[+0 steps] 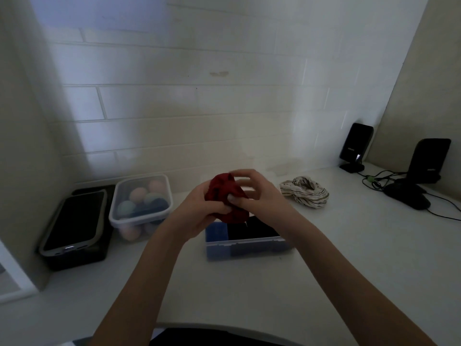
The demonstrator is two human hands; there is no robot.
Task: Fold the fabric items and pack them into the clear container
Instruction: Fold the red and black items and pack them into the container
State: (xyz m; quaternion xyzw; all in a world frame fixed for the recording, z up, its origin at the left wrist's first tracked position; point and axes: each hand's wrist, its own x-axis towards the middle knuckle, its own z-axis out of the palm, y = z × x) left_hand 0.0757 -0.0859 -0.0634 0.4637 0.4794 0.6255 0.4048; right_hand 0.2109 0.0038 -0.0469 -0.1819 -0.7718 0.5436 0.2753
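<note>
A bunched dark red fabric (222,189) is held in the air above the clear container (245,245). My left hand (199,208) grips it from the left and below. My right hand (252,193) pinches it from the right, fingers curled over the top. The clear container stands on the white table, just under my hands. Inside it lie a folded blue fabric (216,231) on the left and a black fabric (254,231) on the right. A crumpled cream striped fabric (305,192) lies on the table to the right of my hands.
A lidded clear tub of pastel balls (142,198) stands at the left. Beside it a phone (72,221) rests on a black box. Two black speakers (355,147) with cables (384,178) stand at the far right. A tiled wall closes the back.
</note>
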